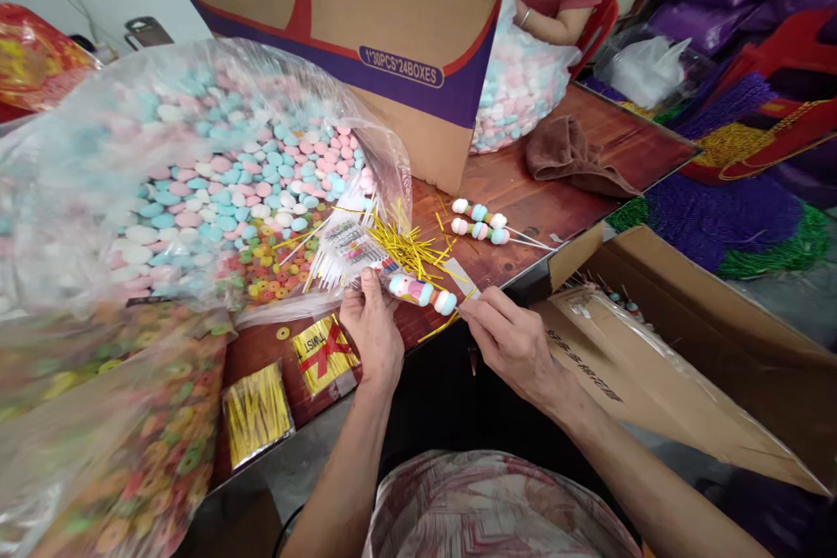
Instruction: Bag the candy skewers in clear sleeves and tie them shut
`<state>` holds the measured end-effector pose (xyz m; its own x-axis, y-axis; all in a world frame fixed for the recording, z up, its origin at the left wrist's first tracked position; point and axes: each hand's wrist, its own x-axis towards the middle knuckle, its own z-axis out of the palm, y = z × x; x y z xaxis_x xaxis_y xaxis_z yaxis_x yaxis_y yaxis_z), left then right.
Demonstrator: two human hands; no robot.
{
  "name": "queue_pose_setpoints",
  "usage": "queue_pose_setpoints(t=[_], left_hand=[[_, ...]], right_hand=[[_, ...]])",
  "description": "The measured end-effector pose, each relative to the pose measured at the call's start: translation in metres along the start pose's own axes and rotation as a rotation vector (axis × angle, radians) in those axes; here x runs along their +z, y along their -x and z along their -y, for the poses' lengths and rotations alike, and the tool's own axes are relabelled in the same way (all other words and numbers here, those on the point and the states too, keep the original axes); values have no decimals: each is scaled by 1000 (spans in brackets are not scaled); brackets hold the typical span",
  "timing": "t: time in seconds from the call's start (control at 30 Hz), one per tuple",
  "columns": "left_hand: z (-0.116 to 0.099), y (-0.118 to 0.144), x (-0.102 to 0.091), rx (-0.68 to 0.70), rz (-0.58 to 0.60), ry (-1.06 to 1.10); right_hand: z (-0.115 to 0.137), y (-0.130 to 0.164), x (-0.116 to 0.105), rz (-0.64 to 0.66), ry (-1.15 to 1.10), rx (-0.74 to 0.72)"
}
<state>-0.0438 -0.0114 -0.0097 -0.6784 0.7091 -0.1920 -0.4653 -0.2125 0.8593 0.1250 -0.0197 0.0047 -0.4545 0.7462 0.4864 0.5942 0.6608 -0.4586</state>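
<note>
My left hand [374,324] grips one end of a candy skewer [422,291] with white, pink and blue pieces in a clear sleeve. My right hand [506,333] pinches the other end of it, near a gold twist tie. Just beyond lies a heap of loose gold twist ties [406,246]. Two finished candy skewers [482,222] rest on the wooden table [562,209] behind them.
A big clear bag of pastel candies [215,183] and ring candies fills the left. Packs of gold ties [256,411] lie near the table edge. A large cardboard box [392,26] stands behind, an open carton [660,349] at my right. Another person's arm [555,17] and a brown cloth [572,157] are across the table.
</note>
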Motion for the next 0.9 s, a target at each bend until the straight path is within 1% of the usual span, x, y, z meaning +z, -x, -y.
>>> queue_pose_setpoints(t=[0.1, 0.27, 0.4, 0.5, 0.6, 0.7, 0.73, 0.8, 0.87, 0.9], left_hand=[[-1, 4, 0, -35, 58, 15], [-3, 12, 3, -137, 156, 4], [-2, 17, 5, -166, 204, 16], [-1, 17, 5, -202, 234, 29], [-3, 12, 2, -262, 260, 75], [-5, 6, 0, -306, 283, 128], [-5, 5, 0, -313, 294, 145], [-4, 6, 1, -319, 318, 169], [-2, 9, 3, -325, 340, 163], [-1, 11, 4, -330, 347, 151]], right_hand=[[2, 1, 4, -18, 25, 12], [5, 2, 11, -32, 127, -79], [10, 4, 22, -58, 178, -115], [15, 4, 31, -88, 140, -72], [22, 4, 33, -96, -46, 72], [28, 5, 27, -83, -351, 255], [29, 5, 24, -78, -467, 338], [30, 3, 19, -46, -711, 555], [31, 0, 18, 19, -948, 794], [32, -2, 18, 51, -1045, 888]])
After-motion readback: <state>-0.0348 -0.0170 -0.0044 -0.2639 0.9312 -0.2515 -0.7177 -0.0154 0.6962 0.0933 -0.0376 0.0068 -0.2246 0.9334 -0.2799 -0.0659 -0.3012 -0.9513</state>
